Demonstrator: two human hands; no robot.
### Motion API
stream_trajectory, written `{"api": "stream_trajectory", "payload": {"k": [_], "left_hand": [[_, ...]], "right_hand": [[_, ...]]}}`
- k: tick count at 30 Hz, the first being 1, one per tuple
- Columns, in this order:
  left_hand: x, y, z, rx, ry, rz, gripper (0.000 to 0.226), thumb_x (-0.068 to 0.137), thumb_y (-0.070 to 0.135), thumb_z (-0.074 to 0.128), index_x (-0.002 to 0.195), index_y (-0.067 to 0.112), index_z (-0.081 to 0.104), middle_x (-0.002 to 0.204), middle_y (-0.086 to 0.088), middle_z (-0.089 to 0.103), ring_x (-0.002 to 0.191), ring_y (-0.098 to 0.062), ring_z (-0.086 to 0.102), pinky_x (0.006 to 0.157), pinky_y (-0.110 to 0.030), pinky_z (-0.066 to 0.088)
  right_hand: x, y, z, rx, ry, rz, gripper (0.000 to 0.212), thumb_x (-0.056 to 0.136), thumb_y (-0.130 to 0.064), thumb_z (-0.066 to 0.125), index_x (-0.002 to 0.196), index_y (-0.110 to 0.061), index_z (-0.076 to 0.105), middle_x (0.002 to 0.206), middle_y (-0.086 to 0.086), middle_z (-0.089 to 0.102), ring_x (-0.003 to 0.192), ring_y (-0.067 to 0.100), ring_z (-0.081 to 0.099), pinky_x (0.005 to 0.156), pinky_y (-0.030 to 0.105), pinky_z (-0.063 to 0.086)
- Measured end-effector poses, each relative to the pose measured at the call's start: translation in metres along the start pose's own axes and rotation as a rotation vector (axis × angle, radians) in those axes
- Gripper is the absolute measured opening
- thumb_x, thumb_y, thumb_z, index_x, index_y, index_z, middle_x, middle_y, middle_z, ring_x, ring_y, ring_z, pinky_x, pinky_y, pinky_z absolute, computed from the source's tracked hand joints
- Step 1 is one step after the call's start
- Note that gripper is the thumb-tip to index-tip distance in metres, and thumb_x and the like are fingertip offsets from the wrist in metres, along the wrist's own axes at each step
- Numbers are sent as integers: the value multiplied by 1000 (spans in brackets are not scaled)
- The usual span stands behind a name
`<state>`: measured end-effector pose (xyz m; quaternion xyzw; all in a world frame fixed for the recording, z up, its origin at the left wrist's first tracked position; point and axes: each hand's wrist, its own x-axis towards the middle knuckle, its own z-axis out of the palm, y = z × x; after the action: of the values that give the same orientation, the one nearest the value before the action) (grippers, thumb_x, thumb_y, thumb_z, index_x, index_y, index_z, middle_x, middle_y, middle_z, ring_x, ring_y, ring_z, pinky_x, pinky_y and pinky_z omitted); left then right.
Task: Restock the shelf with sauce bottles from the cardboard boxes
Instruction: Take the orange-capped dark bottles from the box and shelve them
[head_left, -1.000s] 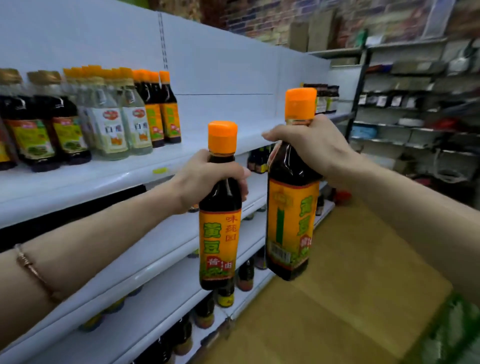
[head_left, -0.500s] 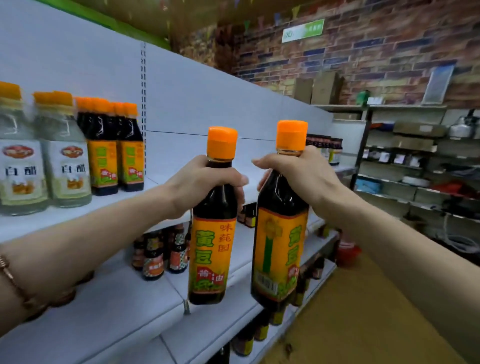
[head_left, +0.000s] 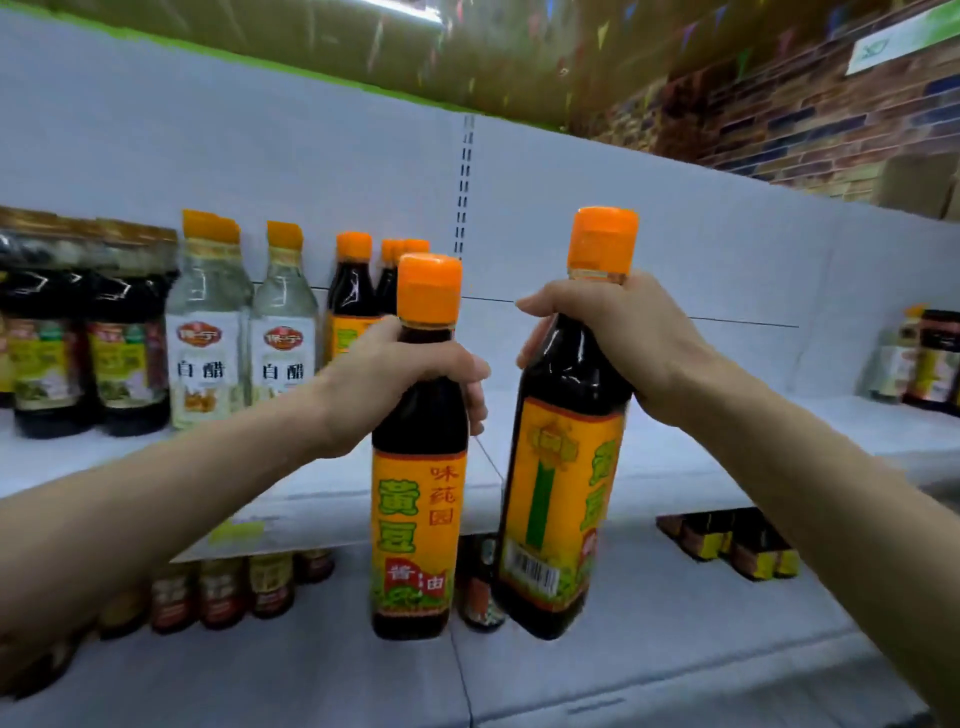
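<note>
One bottle (head_left: 418, 457) is gripped at the neck by left hand (head_left: 387, 382) fingers, another (head_left: 563, 467) by right hand (head_left: 618, 343) fingers, shelf (head_left: 727, 441) beyond.

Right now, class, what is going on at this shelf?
A person is restocking a shop shelf. The left hand grips one dark sauce bottle by its neck, and the right hand grips a second sauce bottle the same way. Both orange-capped bottles are held in the air in front of the upper shelf, not yet set down. Matching bottles already stand there beside white vinegar bottles.
</note>
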<state>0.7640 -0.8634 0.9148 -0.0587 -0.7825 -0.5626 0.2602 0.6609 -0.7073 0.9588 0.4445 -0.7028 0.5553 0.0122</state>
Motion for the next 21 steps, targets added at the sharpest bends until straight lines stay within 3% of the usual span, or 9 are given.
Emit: {"api": "stream_trajectory", "payload": {"k": [3,7,10,15,21], "left_hand": [[18,2,-4,-15,107,-29,31,57,20,71,70,-7,64,71,-23,65,65,-33,66,64,-32,55],[32,9,-8,114,226,-33,19,66,18,67,71,-1,64,71,-18,68,68,-30,67,68,-32,55],[37,13,-16,189,280,-67,14,70,17,63,68,4,66,72,-17,69,69,-31,68,72,-35,55],[50,17,-35,235,349,-79,24,71,21,61,65,-2,68,73,-19,69,71,-36,66,74,-38,56],[68,15,-52,252,368,-43,25,74,20,61,71,-4,65,74,-18,69,71,-34,66,77,-40,55]], "right_hand": [[39,8,1,51,-95,-48,55,67,-37,71,90,12,63,88,24,71,82,42,66,89,52,51],[80,20,9,104,-200,-92,41,76,-29,72,87,10,66,85,19,73,83,38,69,90,53,53],[102,27,17,131,-254,-127,43,77,-28,72,90,12,64,85,19,73,84,37,70,91,54,53],[128,39,34,198,-283,-130,32,80,-25,70,91,5,66,88,22,72,76,35,69,87,50,54],[161,42,56,215,-275,-123,41,78,-27,71,92,11,65,83,18,73,83,37,70,90,50,54]]}}
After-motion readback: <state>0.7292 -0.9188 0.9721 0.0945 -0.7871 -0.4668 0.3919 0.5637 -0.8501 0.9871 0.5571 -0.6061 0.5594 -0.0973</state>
